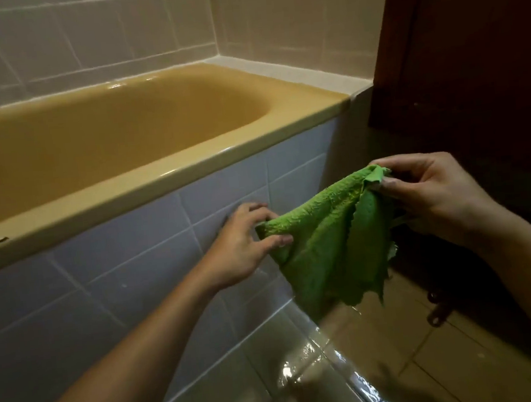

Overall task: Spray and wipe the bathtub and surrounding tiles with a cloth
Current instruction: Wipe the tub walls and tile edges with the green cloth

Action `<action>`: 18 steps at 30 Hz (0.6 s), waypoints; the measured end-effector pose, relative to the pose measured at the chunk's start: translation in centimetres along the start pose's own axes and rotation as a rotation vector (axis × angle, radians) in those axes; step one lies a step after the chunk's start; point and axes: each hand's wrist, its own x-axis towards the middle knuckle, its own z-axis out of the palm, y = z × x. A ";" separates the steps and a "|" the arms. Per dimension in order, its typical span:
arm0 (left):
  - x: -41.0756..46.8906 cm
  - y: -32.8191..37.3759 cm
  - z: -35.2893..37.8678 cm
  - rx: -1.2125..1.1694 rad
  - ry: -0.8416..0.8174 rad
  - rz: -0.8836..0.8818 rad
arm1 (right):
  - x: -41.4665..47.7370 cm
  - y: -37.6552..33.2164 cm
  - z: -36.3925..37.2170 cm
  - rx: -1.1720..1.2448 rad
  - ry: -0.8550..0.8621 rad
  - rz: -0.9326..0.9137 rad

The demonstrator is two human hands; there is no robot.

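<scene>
Gleaming floor tiles (411, 345) beside mustard-yellow bathtub (164, 175)

text: none legible | labels: none | brands: none | numbers: none

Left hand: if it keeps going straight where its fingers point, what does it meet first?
The green cloth: the left hand pinches its corner, fingers pointing right. Pushed on, it would likely bunch the cloth toward the right hand gripping the other end. Depth to the tiled tub panel behind is unclear.
</scene>
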 end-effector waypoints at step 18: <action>5.0 7.2 -6.1 0.305 0.430 -0.026 | 9.4 5.3 6.3 0.356 0.424 0.233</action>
